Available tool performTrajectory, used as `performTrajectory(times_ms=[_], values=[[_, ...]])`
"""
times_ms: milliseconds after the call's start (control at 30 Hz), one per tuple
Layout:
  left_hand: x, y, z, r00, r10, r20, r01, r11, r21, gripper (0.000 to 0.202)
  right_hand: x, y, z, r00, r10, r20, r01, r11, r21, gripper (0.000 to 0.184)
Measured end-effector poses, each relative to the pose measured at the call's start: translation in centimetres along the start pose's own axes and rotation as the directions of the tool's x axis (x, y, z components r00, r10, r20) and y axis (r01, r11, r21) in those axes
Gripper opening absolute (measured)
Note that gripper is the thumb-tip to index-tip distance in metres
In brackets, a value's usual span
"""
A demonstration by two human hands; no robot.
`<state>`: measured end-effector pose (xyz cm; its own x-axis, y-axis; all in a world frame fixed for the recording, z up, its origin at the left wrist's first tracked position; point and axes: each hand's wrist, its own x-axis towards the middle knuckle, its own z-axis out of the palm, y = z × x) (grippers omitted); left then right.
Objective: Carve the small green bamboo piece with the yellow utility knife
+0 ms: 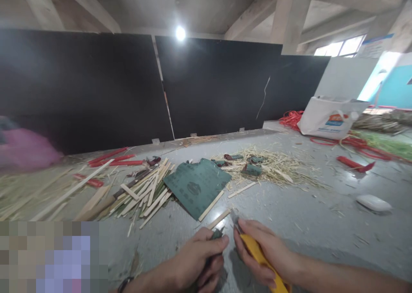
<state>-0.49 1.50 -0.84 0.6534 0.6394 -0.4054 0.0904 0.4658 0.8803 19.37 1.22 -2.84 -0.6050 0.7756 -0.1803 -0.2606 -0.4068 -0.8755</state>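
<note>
My left hand [206, 254] is closed round a thin bamboo strip [219, 219], with a small dark green scrap of sandpaper [217, 234] pinched under the thumb. My right hand [264, 252] grips a yellow-handled utility knife [257, 251], its metal front end [234, 218] at the far tip of the strip; whether the blade touches it is hard to tell. Beyond the hands lies a larger green sandpaper sheet [198, 185], partly over a pile of split bamboo strips [154, 192].
Thin shavings [286, 164] with sandpaper scraps [252, 168] lie behind. A white mouse-shaped object [374, 203], a red piece [354, 163] and a white bag [331, 117] are to the right. A wooden-handled tool [103, 205] lies left. Black panels [219, 83] bound the table's back.
</note>
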Motion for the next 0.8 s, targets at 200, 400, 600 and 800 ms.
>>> performTrajectory(times_ms=[200, 400, 600, 800], values=[[-1.1, 1.0, 0.7, 0.997, 0.03, -0.076, -0.015, 0.981, 0.192, 0.065, -0.3, -0.4, -0.1, 0.953, 0.246, 0.179, -0.237, 0.969, -0.072, 0.057], [-1.8, 1.1, 0.7, 0.987, 0.041, -0.154, 0.001, 0.965, 0.262, 0.054, -0.3, -0.6, -0.3, 0.898, 0.328, 0.294, -0.323, 0.944, -0.067, 0.057], [-1.2, 0.2, 1.2, 0.97, 0.145, -0.193, -0.108, 0.976, 0.189, 0.059, 0.0, -1.0, -0.7, 0.837, 0.418, 0.353, -0.429, 0.902, -0.05, 0.052], [-0.2, -1.4, 1.1, 0.924, 0.233, -0.304, -0.138, 0.943, 0.301, 0.069, -0.5, -0.3, 0.8, 0.944, 0.3, 0.135, -0.296, 0.954, -0.046, 0.058]])
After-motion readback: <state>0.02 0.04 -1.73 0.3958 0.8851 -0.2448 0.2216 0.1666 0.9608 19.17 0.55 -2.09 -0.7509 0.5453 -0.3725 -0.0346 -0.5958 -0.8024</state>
